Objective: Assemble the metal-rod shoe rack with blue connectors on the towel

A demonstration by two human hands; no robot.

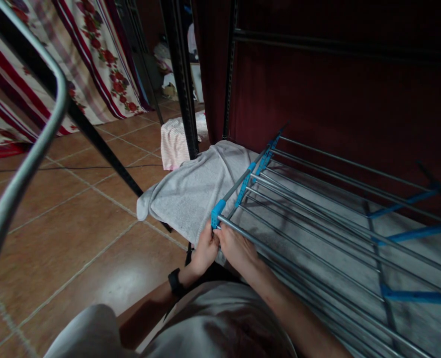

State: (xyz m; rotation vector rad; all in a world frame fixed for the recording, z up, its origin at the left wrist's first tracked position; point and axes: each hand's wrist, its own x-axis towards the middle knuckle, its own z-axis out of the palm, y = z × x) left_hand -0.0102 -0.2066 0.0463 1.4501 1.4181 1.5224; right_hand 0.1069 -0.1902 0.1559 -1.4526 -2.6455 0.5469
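Note:
A metal drying rack [306, 191] with blue plastic joints lies across a surface covered by a grey cloth [194, 194]. At its near left corner is a blue corner joint [216, 211]. My left hand [204, 251], with a dark band on the wrist, is closed on the rack just below that joint. Close beside it, my right hand [237, 246] is closed at the same corner, under the front metal bar. The fingertips of both hands are partly hidden, so the exact part they pinch does not show.
A bent grey metal tube [58, 107] and a black slanted bar [104, 149] cross the left side. Behind the rack hangs a dark red curtain [298, 94]. A black upright post [183, 74] stands near a striped cloth [175, 144]. A floral curtain [93, 54] reaches the tiled floor [82, 238].

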